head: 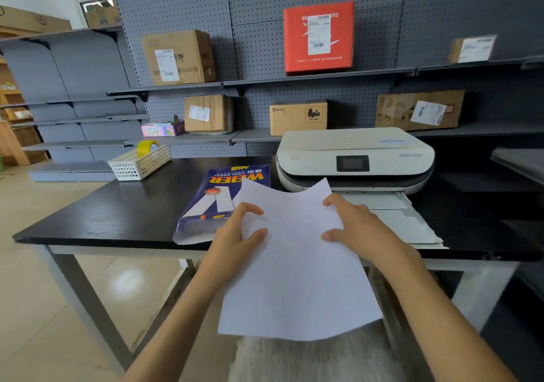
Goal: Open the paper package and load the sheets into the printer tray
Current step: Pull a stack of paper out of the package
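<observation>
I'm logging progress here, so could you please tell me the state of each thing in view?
Sheets: out of package, held in the air.
Left hand: gripping sheets.
Right hand: gripping sheets.
Paper package: opened, lying flat.
Printer tray: pulled out.
Printer: lid closed, screen dark.

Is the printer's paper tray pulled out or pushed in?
Pulled out: the tray juts from under the printer across the table.

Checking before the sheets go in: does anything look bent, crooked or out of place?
Yes: the sheets, held by the left hand and right hand, dip in the middle of their far edge, and the paper package overhangs the table's front edge.
</observation>
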### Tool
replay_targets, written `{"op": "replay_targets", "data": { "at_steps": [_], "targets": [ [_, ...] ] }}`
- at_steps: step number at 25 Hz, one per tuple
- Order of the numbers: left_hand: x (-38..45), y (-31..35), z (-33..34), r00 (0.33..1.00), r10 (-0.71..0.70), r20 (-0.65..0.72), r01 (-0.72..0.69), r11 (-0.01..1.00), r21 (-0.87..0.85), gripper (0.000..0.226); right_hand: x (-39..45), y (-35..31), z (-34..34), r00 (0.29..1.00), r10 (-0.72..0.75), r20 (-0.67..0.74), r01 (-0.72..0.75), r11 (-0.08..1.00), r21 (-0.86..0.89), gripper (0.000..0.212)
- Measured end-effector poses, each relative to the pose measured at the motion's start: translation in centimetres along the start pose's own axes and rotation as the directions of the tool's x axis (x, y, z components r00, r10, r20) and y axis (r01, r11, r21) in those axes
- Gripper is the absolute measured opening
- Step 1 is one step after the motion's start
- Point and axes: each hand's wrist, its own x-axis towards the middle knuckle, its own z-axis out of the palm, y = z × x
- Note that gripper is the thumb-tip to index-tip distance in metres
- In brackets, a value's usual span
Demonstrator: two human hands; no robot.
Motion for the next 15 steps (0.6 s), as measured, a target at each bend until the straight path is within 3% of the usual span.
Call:
{"op": "replay_targets", "data": {
  "at_steps": [4,9,15],
  "targets": [
    [1.8,1.0,3.3,0.999,0.025,0.042,-0.025,1.000,-0.014,0.025,1.0,3.6,-1.1,0.994,0.106,-0.021,-0.104,0.992,0.064,0.073],
    [3.3,2.3,7.1,0.995,0.036,0.096,-0.031,0.998,-0.050,0.025,1.1,7.1,-2.5,0.976,0.212,-0.049,-0.210,0.977,0.037,0.060],
    [4.8,4.0,10.8,0.983,0.029,0.181,-0.014,0.996,-0.084,0.021,0.7,10.9,-4.4,0.955,0.286,-0.081,-0.280,0.956,0.087,0.059]
  ]
}}
